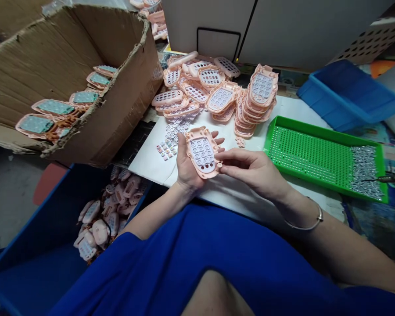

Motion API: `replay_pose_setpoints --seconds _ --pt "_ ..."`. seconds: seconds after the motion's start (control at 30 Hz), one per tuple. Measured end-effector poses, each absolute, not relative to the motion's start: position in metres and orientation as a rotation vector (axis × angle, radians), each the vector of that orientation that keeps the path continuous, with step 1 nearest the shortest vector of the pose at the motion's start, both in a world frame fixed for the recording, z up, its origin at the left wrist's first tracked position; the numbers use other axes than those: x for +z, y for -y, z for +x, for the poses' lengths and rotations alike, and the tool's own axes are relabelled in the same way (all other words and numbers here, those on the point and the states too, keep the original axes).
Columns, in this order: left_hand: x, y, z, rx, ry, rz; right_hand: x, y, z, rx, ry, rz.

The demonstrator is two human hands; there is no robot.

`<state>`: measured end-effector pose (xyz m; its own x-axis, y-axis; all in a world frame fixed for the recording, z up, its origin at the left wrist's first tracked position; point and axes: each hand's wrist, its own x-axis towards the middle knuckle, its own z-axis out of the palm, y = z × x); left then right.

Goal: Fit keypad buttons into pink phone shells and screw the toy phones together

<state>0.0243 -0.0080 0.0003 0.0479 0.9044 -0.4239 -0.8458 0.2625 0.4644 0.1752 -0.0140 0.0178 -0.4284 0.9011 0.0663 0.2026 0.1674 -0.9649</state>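
A peach plastic toy phone shell (202,153) lies inside up across my left hand (191,169), whose palm and fingers support it with the thumb along its left edge. A white keypad sheet (202,150) sits in the shell, and a few holes show below it. My right hand (250,171) is at the shell's lower right edge, thumb and forefinger pinched around a small peach plastic piece (220,165). Whether that piece touches the shell I cannot tell. Small peach pieces (240,141), colourful printed buttons (166,150) and white keypad sheets (177,128) lie on the white table (154,164).
Stacked shells (261,87) and a heap of shells (191,90) stand behind my hands. On the right are a green tray (309,149) with screws (367,171) and a blue bin (352,94). A cardboard box (128,87) and a blue crate (29,245) hold parts at left.
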Motion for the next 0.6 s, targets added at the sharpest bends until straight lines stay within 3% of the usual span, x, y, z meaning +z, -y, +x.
replay_pose_setpoints --seconds 0.17,0.23,0.6 --pt "0.0 0.01 0.036 1.348 -0.706 0.13 0.006 0.021 0.178 0.221 2.181 -0.82" --pt "0.001 0.011 0.039 1.352 -0.693 0.122 0.004 0.023 0.177 -0.041 2.237 -0.794" --pt "0.006 0.012 0.041 1.32 -0.765 0.119 0.007 0.029 0.167 -0.326 2.458 -0.699"
